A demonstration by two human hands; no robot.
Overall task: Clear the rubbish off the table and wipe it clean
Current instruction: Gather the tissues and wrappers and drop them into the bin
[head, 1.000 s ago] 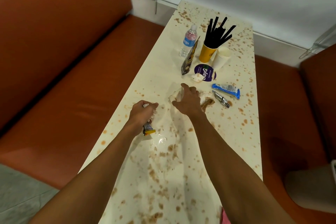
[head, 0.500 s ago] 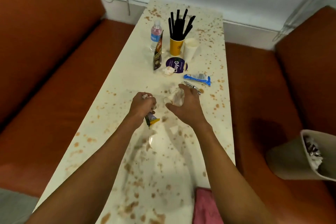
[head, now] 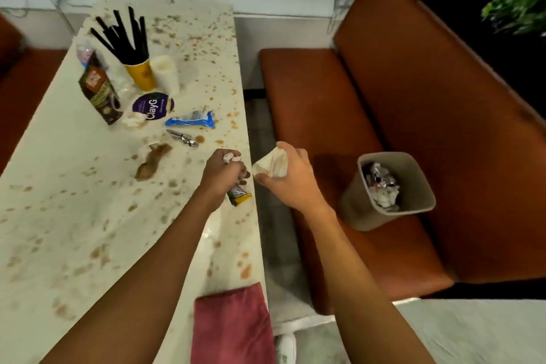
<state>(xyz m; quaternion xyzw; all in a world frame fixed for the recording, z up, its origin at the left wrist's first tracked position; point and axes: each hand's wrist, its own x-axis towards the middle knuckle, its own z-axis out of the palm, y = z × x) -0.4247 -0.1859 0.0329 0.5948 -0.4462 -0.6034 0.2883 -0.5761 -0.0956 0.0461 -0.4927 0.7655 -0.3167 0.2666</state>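
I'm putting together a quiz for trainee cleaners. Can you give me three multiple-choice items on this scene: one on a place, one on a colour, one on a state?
1. Where does the beige plastic waste bin stand?
A on the floor; B on the orange bench seat; C on a windowsill.
2. What colour is the folded cloth lying on the speckled white table?
A dark pink; B blue; C green.
3. What is the right hand doing?
A lying flat and empty; B gripping a crumpled stained napkin; C holding a cup.

Answers:
1 B, the bin rests on the seat cushion.
2 A, the fabric is dark pink.
3 B, its fingers curl round the napkin.
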